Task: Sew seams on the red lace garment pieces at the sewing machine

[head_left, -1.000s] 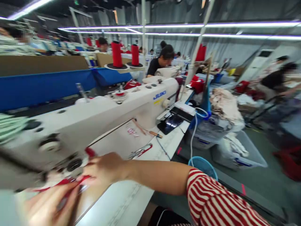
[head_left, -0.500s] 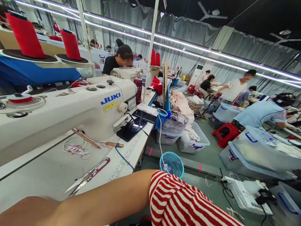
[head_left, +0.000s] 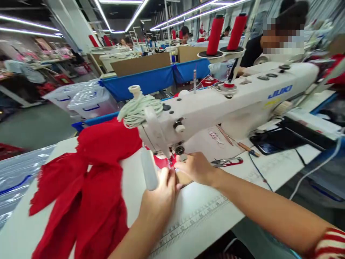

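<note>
A white sewing machine [head_left: 212, 109] stands over the table, and both my hands are at its needle area. My left hand [head_left: 160, 192] has its fingers pressed together just in front of the presser foot, on the edge of a red fabric piece [head_left: 161, 162]. Pinched on the same fabric from the right is my right hand [head_left: 198, 168], close beside the needle. Fingers and machine head hide much of this piece. A larger heap of red fabric [head_left: 101, 187] spreads over the table's left side. Thread snips or scissors [head_left: 228, 162] lie beyond my right wrist.
A black phone [head_left: 275, 140] and a wooden-handled tool [head_left: 245, 146] lie at the right. Pale green cord [head_left: 140, 111] is looped on the machine head. Red thread cones [head_left: 215, 36] rise behind. A co-worker [head_left: 252, 54] sits across. Plastic bins [head_left: 91, 99] stand at left.
The view has swung left from the machine's right end to its needle area. Both hands now show at the red fabric; before, only an arm with a striped sleeve was visible.
</note>
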Demonstrator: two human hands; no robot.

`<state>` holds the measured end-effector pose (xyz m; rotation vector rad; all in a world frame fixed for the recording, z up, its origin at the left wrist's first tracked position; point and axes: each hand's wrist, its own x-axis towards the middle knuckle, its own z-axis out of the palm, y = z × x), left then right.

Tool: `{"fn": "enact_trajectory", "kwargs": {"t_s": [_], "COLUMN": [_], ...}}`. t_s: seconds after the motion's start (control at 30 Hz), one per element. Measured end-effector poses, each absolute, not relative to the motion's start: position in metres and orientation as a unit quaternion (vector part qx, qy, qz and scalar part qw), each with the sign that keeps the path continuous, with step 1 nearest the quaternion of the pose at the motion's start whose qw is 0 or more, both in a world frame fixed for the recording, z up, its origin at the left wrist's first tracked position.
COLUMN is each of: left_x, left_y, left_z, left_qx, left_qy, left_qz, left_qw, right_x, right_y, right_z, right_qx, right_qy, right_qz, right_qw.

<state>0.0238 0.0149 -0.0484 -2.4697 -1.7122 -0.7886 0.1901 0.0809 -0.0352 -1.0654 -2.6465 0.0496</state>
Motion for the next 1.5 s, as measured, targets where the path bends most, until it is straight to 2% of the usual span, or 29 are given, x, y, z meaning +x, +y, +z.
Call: {"fn": "enact_trajectory", "kwargs": {"t_s": [0.1, 0.23, 0.9, 1.13, 1.5], "left_x": [0.028, 0.026, 0.024, 0.026, 0.030], "left_y": [0.008, 0.001, -0.003, -0.002, -0.004], "left_z": [-0.052, -0.050, -0.050, -0.047, -0.039], "left_qx": [-0.821, -0.825, -0.825, -0.823, -0.816], "left_qy": [-0.540, -0.522, -0.530, -0.509, -0.539], "left_qz": [-0.136, -0.108, -0.052, -0.039, -0.035], "left_qw": [0.130, 0.187, 0.189, 0.249, 0.205], "right_x": [0.189, 0.189, 0.191, 0.191, 0.189], "right_y": [0.080, 0.079, 0.079, 0.079, 0.078], "right_z": [-0.041, -0.043, -0.045, -0.044, -0.044], "right_qx": [-0.355, -0.357, -0.350, -0.356, -0.369], "right_qy": [-0.919, -0.916, -0.919, -0.919, -0.916], "right_qz": [0.004, -0.006, -0.009, -0.004, 0.003], "right_qw": [0.172, 0.181, 0.182, 0.168, 0.160]}}
